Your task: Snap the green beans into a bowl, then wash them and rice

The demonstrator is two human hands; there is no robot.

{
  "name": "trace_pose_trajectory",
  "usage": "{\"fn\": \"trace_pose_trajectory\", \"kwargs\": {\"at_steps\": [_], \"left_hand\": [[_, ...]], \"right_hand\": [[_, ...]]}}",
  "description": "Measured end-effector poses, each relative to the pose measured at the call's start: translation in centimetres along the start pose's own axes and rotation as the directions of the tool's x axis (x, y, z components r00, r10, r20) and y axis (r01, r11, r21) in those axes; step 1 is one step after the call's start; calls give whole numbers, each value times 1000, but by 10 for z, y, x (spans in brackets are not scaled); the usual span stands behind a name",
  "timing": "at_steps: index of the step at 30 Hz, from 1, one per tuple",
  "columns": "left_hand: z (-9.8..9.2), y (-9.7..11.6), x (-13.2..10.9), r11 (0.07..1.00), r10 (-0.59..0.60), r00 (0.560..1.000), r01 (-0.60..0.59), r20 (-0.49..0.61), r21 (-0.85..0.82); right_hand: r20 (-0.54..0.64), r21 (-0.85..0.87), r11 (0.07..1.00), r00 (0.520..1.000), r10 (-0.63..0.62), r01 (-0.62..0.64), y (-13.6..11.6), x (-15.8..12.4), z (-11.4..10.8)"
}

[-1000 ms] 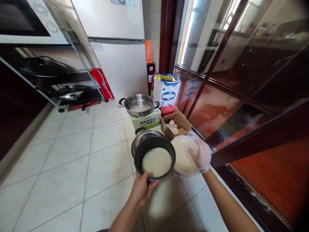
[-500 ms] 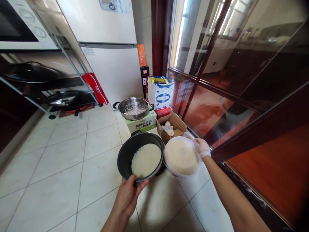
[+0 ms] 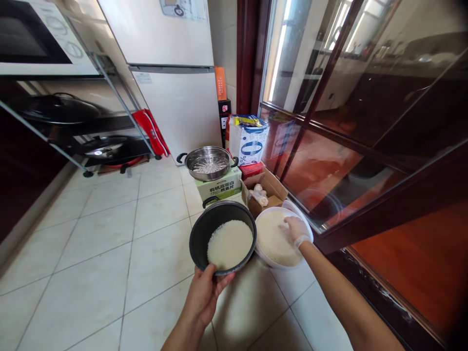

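My left hand (image 3: 204,295) grips the rim of a black non-stick rice cooker pot (image 3: 223,229), tilted towards me. Wet-looking white rice (image 3: 229,244) lies in the pot. To its right stands a white plastic basin (image 3: 265,258), also holding white rice (image 3: 272,239). My right hand (image 3: 295,231), in a thin clear glove, rests on that rice with its fingers slightly curled. The pot's edge is close to the basin's rim.
Behind stand a steel steamer pot (image 3: 208,163) on a printed oatmeal box (image 3: 218,186) and a cardboard box (image 3: 258,192) with pale food pieces. A glass door frame (image 3: 318,195) runs along the right. Tiled floor (image 3: 109,243) spreads to the left.
My right hand has moved from the basin's far rim down onto the rice. The black pot has shifted slightly right, closer to the basin.
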State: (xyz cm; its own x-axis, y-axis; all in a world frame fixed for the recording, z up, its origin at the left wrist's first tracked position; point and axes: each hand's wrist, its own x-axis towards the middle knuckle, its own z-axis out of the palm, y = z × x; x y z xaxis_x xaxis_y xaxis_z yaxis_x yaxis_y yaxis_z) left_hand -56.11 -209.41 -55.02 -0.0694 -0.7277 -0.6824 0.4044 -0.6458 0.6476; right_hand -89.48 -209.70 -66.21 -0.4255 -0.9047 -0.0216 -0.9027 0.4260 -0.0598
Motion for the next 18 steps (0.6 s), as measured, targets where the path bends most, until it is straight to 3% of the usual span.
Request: {"fn": "trace_pose_trajectory", "kwargs": {"at_steps": [5,12,18], "left_hand": [[0,-3,3,1000,-1,1000,1,2,3],[0,-5,5,1000,19,1000,-20,11,22],[2,-4,5,1000,7,1000,-7,0,29]], "right_hand": [[184,-96,995,981,58,-41,-10,6,-8],[141,-205,978,990,-20,49,-18,-3,5],[120,-202,979,992,41,-16,-24,-2,9]]}}
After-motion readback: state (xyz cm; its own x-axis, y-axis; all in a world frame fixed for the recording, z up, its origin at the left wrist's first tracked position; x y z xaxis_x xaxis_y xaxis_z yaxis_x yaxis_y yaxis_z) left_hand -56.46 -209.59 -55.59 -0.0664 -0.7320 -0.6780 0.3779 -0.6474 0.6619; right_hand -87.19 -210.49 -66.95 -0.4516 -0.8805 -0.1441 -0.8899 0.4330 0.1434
